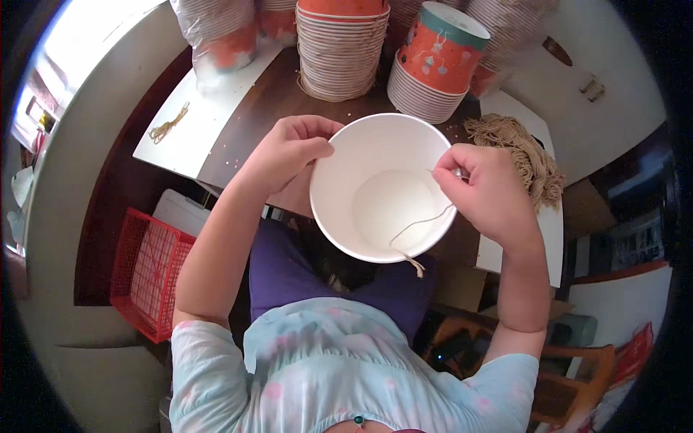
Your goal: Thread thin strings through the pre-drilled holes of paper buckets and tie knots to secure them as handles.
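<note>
A white paper bucket (343, 169) is tilted in front of me, its open mouth facing me. My left hand (285, 155) grips its upper left rim between thumb and fingers. At the right side of the rim, my right hand (491, 189) is closed in a pinch on a thin beige cord (435, 216). From there the cord runs loosely across the inside of the bucket to the lower rim, where a thicker, knotted-looking end hangs over the edge. The bucket's outside is turned away from me.
Tall stacks of nested paper buckets (339, 54) stand at the table's far side, beside an orange and green patterned bucket (440, 54). A heap of beige cords (516, 148) lies right, a small cord bundle (170, 124) left. A red plastic basket (148, 274) is at lower left.
</note>
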`<state>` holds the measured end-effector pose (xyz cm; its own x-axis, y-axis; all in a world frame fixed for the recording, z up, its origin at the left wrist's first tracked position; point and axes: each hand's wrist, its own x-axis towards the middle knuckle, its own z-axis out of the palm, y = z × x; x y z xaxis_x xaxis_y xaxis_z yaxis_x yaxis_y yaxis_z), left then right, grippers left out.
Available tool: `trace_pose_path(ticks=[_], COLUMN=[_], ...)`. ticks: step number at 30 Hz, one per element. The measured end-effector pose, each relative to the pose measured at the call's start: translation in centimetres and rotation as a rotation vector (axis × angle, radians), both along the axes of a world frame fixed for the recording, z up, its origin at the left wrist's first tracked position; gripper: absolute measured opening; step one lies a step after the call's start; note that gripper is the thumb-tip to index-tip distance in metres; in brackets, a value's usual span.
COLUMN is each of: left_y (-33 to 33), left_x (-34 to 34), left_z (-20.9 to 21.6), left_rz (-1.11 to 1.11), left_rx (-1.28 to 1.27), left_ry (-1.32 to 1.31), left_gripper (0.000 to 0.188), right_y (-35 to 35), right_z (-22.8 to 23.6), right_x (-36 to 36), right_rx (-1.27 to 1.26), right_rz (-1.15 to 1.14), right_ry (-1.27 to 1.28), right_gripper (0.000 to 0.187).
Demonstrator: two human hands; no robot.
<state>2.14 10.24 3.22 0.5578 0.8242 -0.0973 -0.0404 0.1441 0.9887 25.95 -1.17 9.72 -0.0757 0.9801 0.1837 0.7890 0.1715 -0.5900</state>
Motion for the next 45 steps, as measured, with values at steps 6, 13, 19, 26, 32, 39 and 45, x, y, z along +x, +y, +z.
trace_pose_path(ticks=[6, 13, 19, 26, 32, 39, 45], left_y=[-0.6, -0.7, 0.2, 1.1, 1.0, 0.6, 0.4], left_x=[-0.6, -0.3, 0.0, -0.6, 0.1, 0.6, 0.9], left_z=[-0.3, -0.5, -0.4, -1.2, -0.9, 0.0, 0.6], left_rz=[0.031, -0.058, -0.182, -0.23, -0.174, -0.116, -0.082], left_rx=[-0.049, 0.077, -0.011, -0.112, 0.068, 0.229, 0.351], left_ry=[-0.016, -0.067, -0.096, -0.193, 0.003, 0.178, 0.283], left_gripper=[0.031, 0.04, 0.049, 0.046, 0.041, 0.025, 0.021], right_y=[-0.9, -1.4, -1.5, -1.5, -1.7, -1.6, -1.5], right_z=[-0.1, -0.1, -0.5, -0.6, -0.7, -0.8, -0.8], right_x=[-0.5, -1.1, -1.1, -0.9, -1.4, -1.2, -1.1], right_rx=[0.0, -0.039, -0.053, -0.088, -0.065, -0.009, -0.018], right_rz=[-0.065, -0.059, -0.042, -0.088, -0.032, -0.032, -0.042], right_ry=[0.009, 0.013, 0.025, 0.072, 0.01, -0.032, -0.054], right_gripper=[0.011, 0.011, 0.011, 0.011, 0.011, 0.012, 0.013])
